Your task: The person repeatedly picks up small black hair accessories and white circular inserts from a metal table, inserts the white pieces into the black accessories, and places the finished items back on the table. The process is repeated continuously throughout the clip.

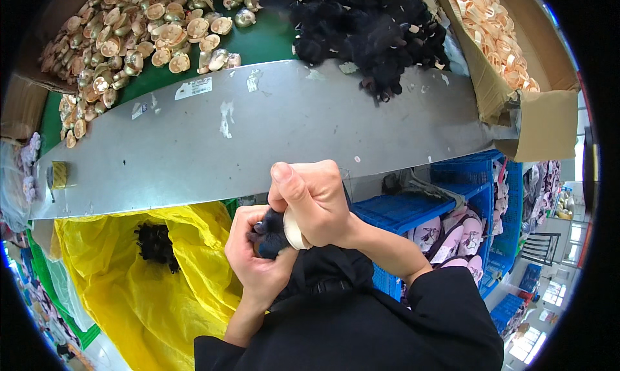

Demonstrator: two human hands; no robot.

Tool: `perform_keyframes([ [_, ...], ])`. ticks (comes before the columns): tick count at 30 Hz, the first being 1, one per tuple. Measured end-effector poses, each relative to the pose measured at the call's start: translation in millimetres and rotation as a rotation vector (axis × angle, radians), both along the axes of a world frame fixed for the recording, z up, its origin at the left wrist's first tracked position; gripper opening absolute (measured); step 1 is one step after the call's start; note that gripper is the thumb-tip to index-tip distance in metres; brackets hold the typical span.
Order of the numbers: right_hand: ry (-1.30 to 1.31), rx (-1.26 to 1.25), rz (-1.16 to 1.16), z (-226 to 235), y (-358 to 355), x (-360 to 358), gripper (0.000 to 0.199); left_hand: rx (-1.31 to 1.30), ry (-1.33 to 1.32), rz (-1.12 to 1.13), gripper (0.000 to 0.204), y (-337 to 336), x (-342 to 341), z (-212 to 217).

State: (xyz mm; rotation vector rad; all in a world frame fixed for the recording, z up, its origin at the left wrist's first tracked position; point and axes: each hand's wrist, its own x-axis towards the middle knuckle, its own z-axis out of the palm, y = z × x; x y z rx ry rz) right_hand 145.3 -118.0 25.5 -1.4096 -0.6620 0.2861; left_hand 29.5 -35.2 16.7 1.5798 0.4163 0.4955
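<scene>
Both my hands meet in front of my body, just off the near edge of the metal tabletop. My left hand (250, 258) is closed around a small black fluffy piece (274, 227) with shiny dark spots on it. Its fingers curl over the left side of the piece. My right hand (318, 200) is closed on a cream curved band (295, 230), thumb pointing up and to the left. Band and fluffy piece touch between the two hands. The palms hide part of both, so how they are joined I cannot tell.
Many cream-and-gold half shells (169, 35) lie at the far left. A heap of black fluffy pieces (352, 32) sits at the far middle. A cardboard box (494, 87) holds cream bands. A yellow bag (200, 242) hangs lower left; blue crates (403, 209) stand right.
</scene>
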Motion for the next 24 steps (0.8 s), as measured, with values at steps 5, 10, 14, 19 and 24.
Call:
perform_keyframes([
  [5, 0.19, 0.159, 0.029, -4.9, 3.6, -6.0, 0.058, 0.025, 0.013, -0.028, 0.018, 4.5, -0.4, 4.3],
  [10, 0.345, 0.196, -0.003, -9.6, 8.2, -8.8, 0.061, 0.008, -0.009, 0.027, 0.008, 3.7, 6.6, 2.4],
  [14, 0.404, 0.223, -0.05, -20.8, 16.1, -12.6, 0.062, -0.016, -0.028, 0.054, 0.005, 5.8, 11.0, -9.7],
  [19, 0.248, 0.185, -0.049, -8.5, 13.3, -15.2, 0.057, 0.06, 0.009, 0.133, 0.006, 9.4, 11.3, -6.2],
  [24, -0.265, -0.227, -0.039, -17.0, -13.4, 7.7, 0.035, -0.211, -0.011, 0.233, 0.019, 23.0, 20.4, -5.9],
])
